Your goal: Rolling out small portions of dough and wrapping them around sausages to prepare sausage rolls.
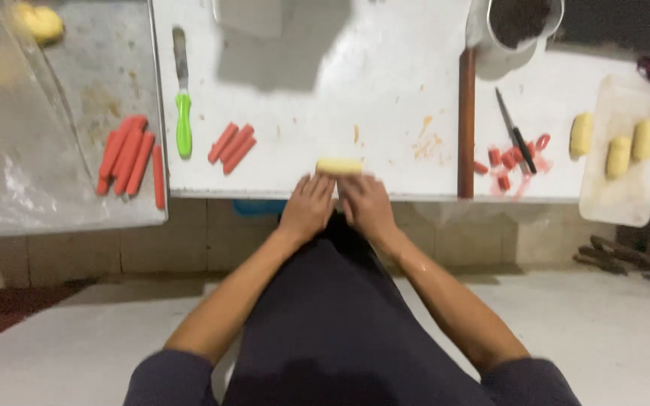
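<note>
We wear a dark, charcoal-grey top whose short sleeves end above the elbows, one cuff showing at the bottom left of the view and the other at the bottom right. Both forearms are bare from there down, with no watch, band or glove on our left hand [307,206] or our right hand [368,207]. A long dark apron or garment front runs down the middle between our arms, plain and unmarked.

Dough roll [338,165] at table [385,60] edge — sausages [232,144] left, knife [516,132] right.
</note>
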